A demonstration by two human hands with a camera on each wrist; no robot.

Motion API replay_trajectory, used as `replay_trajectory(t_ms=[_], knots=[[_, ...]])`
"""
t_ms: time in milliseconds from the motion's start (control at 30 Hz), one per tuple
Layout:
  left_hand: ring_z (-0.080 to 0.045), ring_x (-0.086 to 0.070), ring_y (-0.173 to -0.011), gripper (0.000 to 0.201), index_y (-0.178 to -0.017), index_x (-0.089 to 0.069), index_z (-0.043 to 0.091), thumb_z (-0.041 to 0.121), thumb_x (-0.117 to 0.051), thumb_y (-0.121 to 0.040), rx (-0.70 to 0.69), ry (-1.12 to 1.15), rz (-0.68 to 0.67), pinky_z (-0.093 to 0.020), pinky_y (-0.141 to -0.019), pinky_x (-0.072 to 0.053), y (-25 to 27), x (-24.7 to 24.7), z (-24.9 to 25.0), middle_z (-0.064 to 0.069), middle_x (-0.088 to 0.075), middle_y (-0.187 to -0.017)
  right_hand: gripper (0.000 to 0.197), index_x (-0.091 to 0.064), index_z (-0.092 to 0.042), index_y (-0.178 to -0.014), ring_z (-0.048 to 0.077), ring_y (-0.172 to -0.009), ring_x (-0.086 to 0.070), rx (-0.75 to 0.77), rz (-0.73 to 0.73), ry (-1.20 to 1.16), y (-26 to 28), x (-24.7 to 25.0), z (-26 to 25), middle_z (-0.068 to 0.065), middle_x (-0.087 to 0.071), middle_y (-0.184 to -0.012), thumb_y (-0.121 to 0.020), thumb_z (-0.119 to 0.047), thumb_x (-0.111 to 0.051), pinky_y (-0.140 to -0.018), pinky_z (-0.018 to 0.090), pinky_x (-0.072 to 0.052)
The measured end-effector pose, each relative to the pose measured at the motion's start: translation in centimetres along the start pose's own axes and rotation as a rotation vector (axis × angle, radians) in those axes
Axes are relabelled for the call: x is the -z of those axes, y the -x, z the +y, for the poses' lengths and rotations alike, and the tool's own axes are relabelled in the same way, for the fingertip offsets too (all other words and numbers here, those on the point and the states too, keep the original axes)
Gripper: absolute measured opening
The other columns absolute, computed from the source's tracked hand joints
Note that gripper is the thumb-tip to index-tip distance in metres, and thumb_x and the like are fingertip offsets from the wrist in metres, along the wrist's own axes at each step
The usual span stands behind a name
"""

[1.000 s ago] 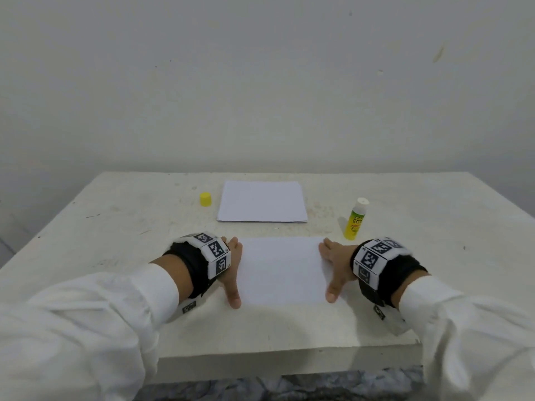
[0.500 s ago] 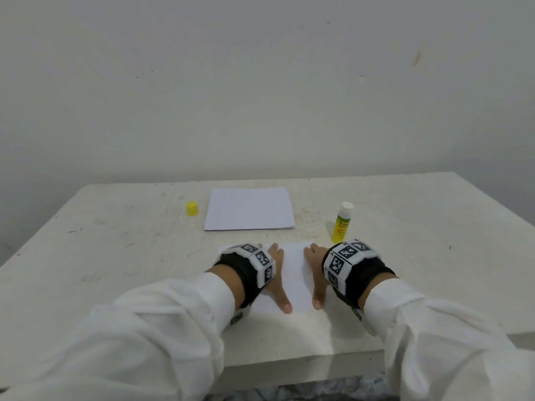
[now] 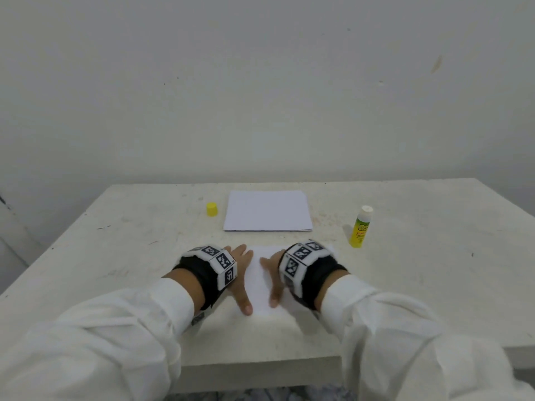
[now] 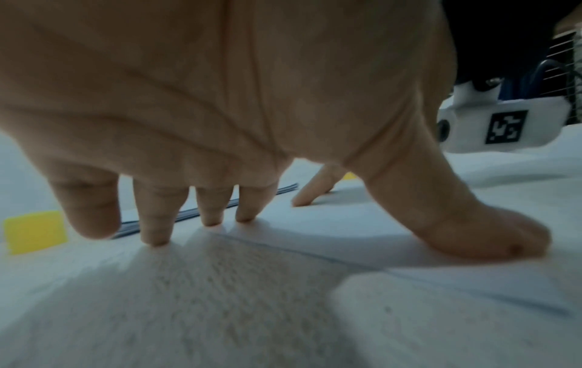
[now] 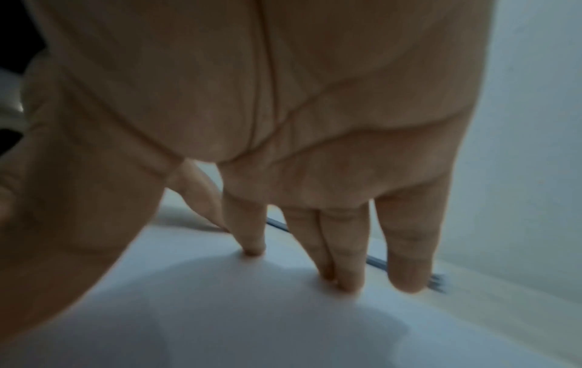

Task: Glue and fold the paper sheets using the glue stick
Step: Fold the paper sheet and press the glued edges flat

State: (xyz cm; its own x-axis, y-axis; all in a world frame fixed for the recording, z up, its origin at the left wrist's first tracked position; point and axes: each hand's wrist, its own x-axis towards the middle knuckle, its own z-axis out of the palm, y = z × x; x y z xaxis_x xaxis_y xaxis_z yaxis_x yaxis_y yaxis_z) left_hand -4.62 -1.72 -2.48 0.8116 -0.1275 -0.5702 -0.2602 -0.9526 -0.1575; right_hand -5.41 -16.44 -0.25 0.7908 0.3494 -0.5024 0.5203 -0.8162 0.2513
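Paper sheet (image 3: 260, 280) lies beneath both hands.

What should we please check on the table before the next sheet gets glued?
1. Folded sheet flat under both hands: ok; left hand and right hand press it with straight fingers.
2. Both hands free for the next grip: ok; neither holds anything.
3. Glue stick upright, beside the right hand: ok.
4. Glue stick open: ok; its yellow cap sits apart, left of the paper stack.
5. Spare sheets ready: ok; the stack lies behind the hands.
6. Glue bond holding inside the fold: cannot tell.
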Motion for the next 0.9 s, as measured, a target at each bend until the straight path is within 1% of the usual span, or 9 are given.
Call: replay_trajectory(t_ms=[67,133,200,267,400,567,667,800,900], knots=[[-0.032,-0.014,-0.143,0.136,-0.150,-0.005,0.026,0.071,-0.079,-0.046,0.002,-0.004,0.019,-0.057,-0.111,-0.026,-0.1,-0.1,0.1,-0.001,-0.007,-0.157,0.112,-0.023,-0.019,-0.148,0.036,-0.128,-0.043,0.005,-0.066,-0.093,-1.6,0.6,-2.0,0.013,-0.038,-0.146,-0.059,-0.052,-0.082,-0.097,0.053,-0.043],[-0.031,-0.015,-0.143,0.137,-0.150,-0.004,0.027,0.073,-0.079,-0.044,0.010,-0.020,0.013,-0.056,-0.111,-0.027,-0.1,0.0,0.1,-0.001,-0.008,-0.157,0.130,-0.013,-0.032,-0.148,0.037,-0.134,-0.035,-0.011,-0.061,-0.084,-4.1,-0.8,-1.7,0.008,-0.022,-0.155,-0.041,-0.064,-0.081,-0.095,0.062,-0.040],[-0.031,-0.009,-0.145,0.143,-0.152,0.004,0.022,0.075,-0.077,-0.046,0.029,-0.048,-0.002,-0.055,-0.113,-0.024,-0.1,0.1,0.1,-0.004,0.000,-0.159,0.132,0.007,-0.038,-0.147,0.034,-0.144,-0.016,-0.005,-0.035,-0.062,-5.6,-2.9,0.5,-0.004,0.004,-0.159,-0.047,-0.068,-0.076,-0.103,0.067,-0.027],[-0.030,-0.007,-0.145,0.144,-0.152,0.006,0.018,0.075,-0.076,-0.048,0.037,-0.057,0.000,-0.053,-0.114,-0.022,-0.2,0.3,0.2,-0.006,0.001,-0.159,0.139,0.017,-0.028,-0.148,0.026,-0.147,-0.001,-0.014,-0.079,-0.089,-2.7,-2.8,2.8,-0.004,0.017,-0.158,-0.053,-0.068,-0.076,-0.114,0.060,-0.012],[-0.031,-0.008,-0.144,0.144,-0.151,0.009,0.017,0.076,-0.074,-0.050,0.033,-0.065,-0.010,-0.052,-0.114,-0.022,0.0,0.5,0.2,-0.008,-0.001,-0.158,0.132,0.017,-0.013,-0.150,0.023,-0.147,0.007,-0.055,-0.163,-0.176,1.3,-3.0,7.3,0.006,0.018,-0.158,-0.067,-0.055,-0.078,-0.119,0.047,-0.006],[-0.033,-0.011,-0.144,0.139,-0.151,0.007,0.019,0.074,-0.075,-0.053,0.067,-0.044,-0.025,-0.053,-0.113,-0.024,0.8,1.0,0.6,-0.010,-0.007,-0.155,0.128,0.015,-0.011,-0.150,0.025,-0.147,0.003,-0.108,-0.143,-0.194,3.1,-4.2,9.2,0.007,0.014,-0.159,-0.070,-0.052,-0.077,-0.118,0.047,-0.010],[-0.032,-0.014,-0.143,0.139,-0.151,0.002,0.017,0.072,-0.077,-0.051,0.088,0.012,-0.019,-0.052,-0.113,-0.025,1.2,1.3,0.7,-0.011,-0.012,-0.155,0.142,0.016,-0.015,-0.150,0.027,-0.147,-0.002,-0.144,-0.160,-0.185,2.3,-4.5,9.1,0.005,0.013,-0.159,-0.056,-0.062,-0.080,-0.117,0.050,-0.015],[-0.029,-0.022,-0.141,0.149,-0.151,0.012,0.016,0.062,-0.085,-0.048,0.064,0.194,0.032,-0.047,-0.114,-0.026,1.5,0.8,0.8,-0.007,-0.020,-0.154,0.166,0.009,-0.033,-0.149,0.036,-0.141,-0.021,-0.194,-0.133,-0.163,-1.6,-6.6,10.2,-0.001,0.001,-0.160,-0.013,-0.079,-0.074,-0.103,0.060,-0.034],[-0.027,-0.031,-0.139,0.143,-0.147,0.026,0.022,0.038,-0.088,-0.061,0.043,0.469,0.094,-0.039,-0.113,-0.029,2.5,0.7,1.0,-0.008,-0.025,-0.154,0.159,0.010,-0.035,-0.148,0.034,-0.143,-0.019,-0.145,-0.122,-0.218,-0.4,-5.9,9.8,0.000,0.002,-0.160,-0.022,-0.072,-0.079,-0.105,0.059,-0.032]])
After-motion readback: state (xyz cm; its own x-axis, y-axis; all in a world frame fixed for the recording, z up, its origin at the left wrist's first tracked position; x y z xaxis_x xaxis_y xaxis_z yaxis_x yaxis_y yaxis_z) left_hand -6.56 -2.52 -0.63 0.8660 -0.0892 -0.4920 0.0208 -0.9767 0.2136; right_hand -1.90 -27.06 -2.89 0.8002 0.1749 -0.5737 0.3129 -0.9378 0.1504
